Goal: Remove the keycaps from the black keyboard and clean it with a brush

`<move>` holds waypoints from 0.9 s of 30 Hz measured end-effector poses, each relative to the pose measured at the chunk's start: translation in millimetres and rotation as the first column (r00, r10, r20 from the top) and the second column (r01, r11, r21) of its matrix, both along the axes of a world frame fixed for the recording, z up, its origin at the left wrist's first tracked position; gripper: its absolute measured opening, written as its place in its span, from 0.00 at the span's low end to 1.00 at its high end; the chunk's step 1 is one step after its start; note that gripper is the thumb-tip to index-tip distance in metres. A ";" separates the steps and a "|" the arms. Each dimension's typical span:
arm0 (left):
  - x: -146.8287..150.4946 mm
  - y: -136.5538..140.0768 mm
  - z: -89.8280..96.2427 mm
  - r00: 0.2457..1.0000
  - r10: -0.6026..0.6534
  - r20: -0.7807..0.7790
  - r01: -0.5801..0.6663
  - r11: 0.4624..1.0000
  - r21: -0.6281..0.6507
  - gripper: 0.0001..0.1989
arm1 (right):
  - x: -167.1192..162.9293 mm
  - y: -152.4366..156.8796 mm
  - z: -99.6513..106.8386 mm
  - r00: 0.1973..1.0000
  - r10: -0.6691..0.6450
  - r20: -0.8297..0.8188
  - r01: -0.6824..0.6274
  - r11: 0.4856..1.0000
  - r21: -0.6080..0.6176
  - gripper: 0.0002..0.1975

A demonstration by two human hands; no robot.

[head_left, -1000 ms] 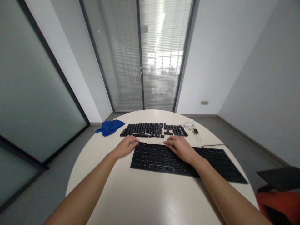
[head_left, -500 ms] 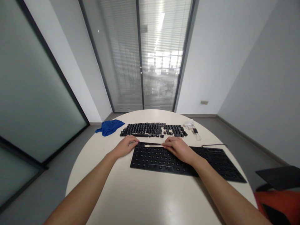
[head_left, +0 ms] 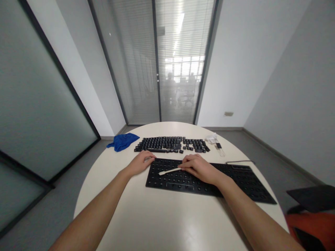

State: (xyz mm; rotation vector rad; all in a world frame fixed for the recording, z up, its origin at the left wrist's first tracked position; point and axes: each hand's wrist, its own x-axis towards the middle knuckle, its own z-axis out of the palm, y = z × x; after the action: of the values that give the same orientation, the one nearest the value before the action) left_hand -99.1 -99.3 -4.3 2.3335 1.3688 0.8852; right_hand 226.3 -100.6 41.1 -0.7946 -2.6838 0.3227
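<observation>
A black keyboard point(head_left: 180, 181), stripped of its keycaps, lies across the white round table with its switch posts bare. My left hand point(head_left: 140, 162) rests at its far left corner, thumb and fingers closed on the edge there. Above the middle of the keyboard, my right hand point(head_left: 197, 167) grips a slim white toothbrush point(head_left: 170, 171). The toothbrush points left, its wider head over the left-hand rows of switches. Whether the bristles touch the switches I cannot tell.
Behind the keyboard, several loose black keycaps point(head_left: 162, 143) lie in rows. A blue cloth point(head_left: 123, 142) is at the far left. Crumpled white material point(head_left: 210, 138) and a small black-and-wire tool point(head_left: 219, 147) lie at the right. The keyboard's cable point(head_left: 240, 161) trails behind it. A red-and-black chair point(head_left: 314, 223) stands right.
The toothbrush's head has moved nearer to me and slightly left, from the keyboard's far edge onto the switch rows, so it now slants. My left hand has stayed in place.
</observation>
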 end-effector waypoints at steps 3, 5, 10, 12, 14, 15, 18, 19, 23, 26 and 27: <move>-0.4 -0.1 -0.5 1.000 -0.001 0.002 0.001 1.000 -0.010 0.13 | 1.0 -1.2 3.7 0.999 0.038 0.014 -0.037 0.999 -0.025 0.14; -0.8 -0.2 -0.8 1.000 -0.001 -0.002 0.001 1.000 -0.015 0.14 | 2.7 -1.1 6.0 0.998 0.067 0.021 -0.065 0.997 -0.049 0.14; -1.2 -0.7 -0.4 1.000 -0.002 -0.002 0.002 1.000 -0.011 0.13 | 6.2 0.8 7.2 0.997 0.077 0.022 -0.076 0.994 -0.073 0.14; -0.9 -1.0 0.3 1.000 -0.006 0.000 0.006 1.000 -0.010 0.13 | 7.8 2.5 5.6 0.999 0.049 0.009 -0.049 0.997 -0.061 0.14; -0.5 -1.3 1.2 1.000 -0.007 0.000 0.007 1.000 -0.010 0.13 | 10.1 5.3 3.3 1.000 0.005 -0.011 -0.006 0.999 -0.042 0.14; -0.4 -1.4 1.7 1.000 -0.007 0.001 0.007 1.000 -0.010 0.13 | 11.5 6.9 2.1 1.000 -0.018 -0.019 0.017 0.999 -0.034 0.14; -0.3 -1.8 3.1 1.000 -0.009 0.005 0.009 1.000 -0.009 0.12 | 15.4 11.7 -1.0 0.996 -0.079 -0.029 0.078 0.997 -0.020 0.14; -0.4 -1.8 3.4 1.000 -0.008 0.007 0.008 1.000 -0.010 0.12 | 16.4 13.0 -1.6 0.995 -0.092 -0.028 0.091 0.996 -0.017 0.14; -0.8 -1.4 3.7 1.000 -0.004 0.015 0.004 1.000 -0.015 0.12 | 18.5 16.0 -1.7 0.991 -0.129 -0.020 0.129 0.992 -0.001 0.14; -1.1 -1.3 3.5 1.000 -0.009 0.012 0.009 1.000 -0.013 0.12 | 19.0 16.3 -0.9 0.988 -0.155 -0.021 0.155 0.988 0.008 0.14; -1.2 -1.4 3.5 1.000 -0.010 0.009 0.010 1.000 -0.013 0.13 | 19.0 16.2 -0.8 0.987 -0.160 -0.022 0.160 0.987 0.005 0.14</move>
State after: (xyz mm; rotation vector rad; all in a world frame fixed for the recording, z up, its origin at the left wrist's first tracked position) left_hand -100.3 -100.6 -0.8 2.3223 1.3539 0.8796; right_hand 245.3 -84.3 40.3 -0.9914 -2.5793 0.2807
